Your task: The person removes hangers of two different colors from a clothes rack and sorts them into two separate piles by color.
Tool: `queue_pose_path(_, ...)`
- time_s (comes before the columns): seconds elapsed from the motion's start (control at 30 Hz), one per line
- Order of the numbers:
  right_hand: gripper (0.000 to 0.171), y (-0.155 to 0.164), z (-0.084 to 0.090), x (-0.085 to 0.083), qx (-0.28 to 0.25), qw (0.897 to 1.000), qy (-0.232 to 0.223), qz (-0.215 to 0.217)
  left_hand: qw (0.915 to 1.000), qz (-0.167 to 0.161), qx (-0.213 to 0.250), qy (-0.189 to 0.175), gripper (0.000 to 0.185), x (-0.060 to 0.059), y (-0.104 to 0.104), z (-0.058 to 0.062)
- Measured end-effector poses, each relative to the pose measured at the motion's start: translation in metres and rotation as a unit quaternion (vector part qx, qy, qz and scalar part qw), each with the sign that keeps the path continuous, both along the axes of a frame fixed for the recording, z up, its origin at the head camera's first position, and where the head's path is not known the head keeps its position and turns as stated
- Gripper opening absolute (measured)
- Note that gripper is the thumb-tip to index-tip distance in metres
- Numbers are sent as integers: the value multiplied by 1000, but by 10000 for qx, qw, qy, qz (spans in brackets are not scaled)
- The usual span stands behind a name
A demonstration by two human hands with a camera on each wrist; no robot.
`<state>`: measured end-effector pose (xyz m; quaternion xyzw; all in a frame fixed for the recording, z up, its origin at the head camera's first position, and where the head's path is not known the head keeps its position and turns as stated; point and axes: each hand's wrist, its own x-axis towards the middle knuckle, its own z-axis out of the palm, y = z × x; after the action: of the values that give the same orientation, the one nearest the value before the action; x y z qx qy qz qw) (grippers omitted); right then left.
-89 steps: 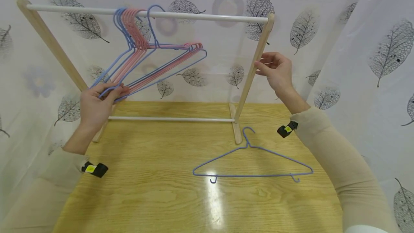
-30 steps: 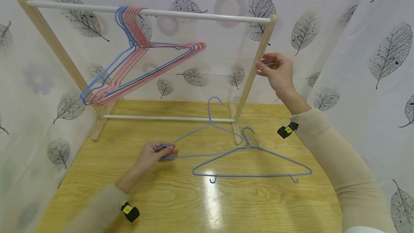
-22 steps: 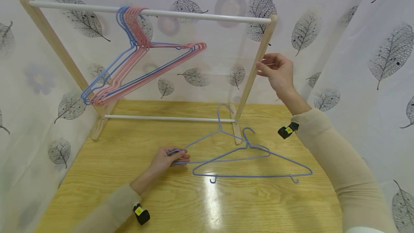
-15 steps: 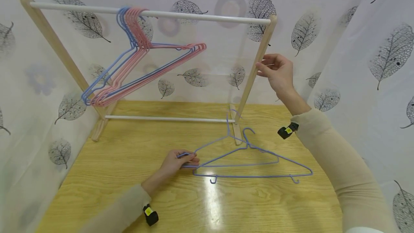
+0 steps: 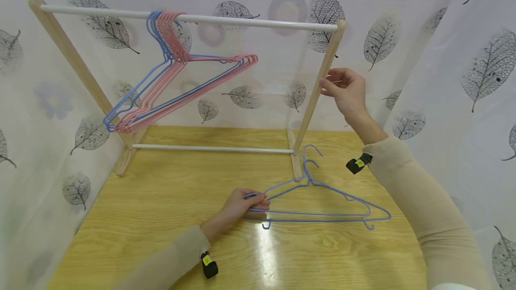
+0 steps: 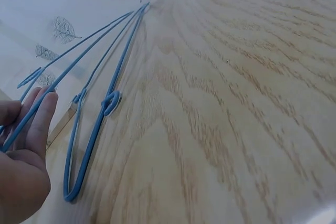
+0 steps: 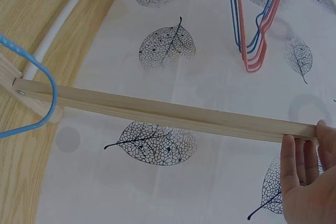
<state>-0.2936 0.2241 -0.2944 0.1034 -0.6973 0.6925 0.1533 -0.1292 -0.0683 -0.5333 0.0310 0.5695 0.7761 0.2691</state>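
Observation:
My left hand (image 5: pixel 238 205) grips one end of a blue clothes hanger (image 5: pixel 310 212), its hook toward the back. It hovers over or just above a second blue hanger (image 5: pixel 314 221) that lies flat on the table; in the left wrist view the held hanger (image 6: pixel 73 66) is raised above the lying one (image 6: pixel 96 135) near the hand. With thumb and fingers, my right hand (image 5: pixel 350 93) holds the right wooden post of a clothes rack (image 5: pixel 316 95). The right wrist view shows the fingers around that post's edge (image 7: pixel 157 113).
Several pink and blue hangers (image 5: pixel 171 35) hang bunched on the rack's white top rail (image 5: pixel 258 22), left of its middle. A lower white bar (image 5: pixel 213 148) joins the rack's feet. Leaf-patterned sheeting (image 5: pixel 435 102) encloses the wooden table (image 5: pixel 161 209).
My left hand took a blue hanger off the rail, lowered it and carried it rightward over the one lying on the table. The right hand has stayed on the post.

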Motion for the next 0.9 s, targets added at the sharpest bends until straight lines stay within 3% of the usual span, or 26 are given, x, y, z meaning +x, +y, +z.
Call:
queue_pose_path(0.27, 16, -1, -1, -1, -23, 10000, 79, 41, 9998, 1, -22, -177, 41, -2, 9, -5)
queue_pose_path(0.7, 16, -1, -1, -1, -102, 9998, 185, 62, 9970, -26, -775, 3, 33, -2, 12, -1)
queue_pose_path(0.9, 15, -2, -1, -1, -28, 9998, 199, 38, 9946, -204, -999, 206, 33, -5, 11, 1)
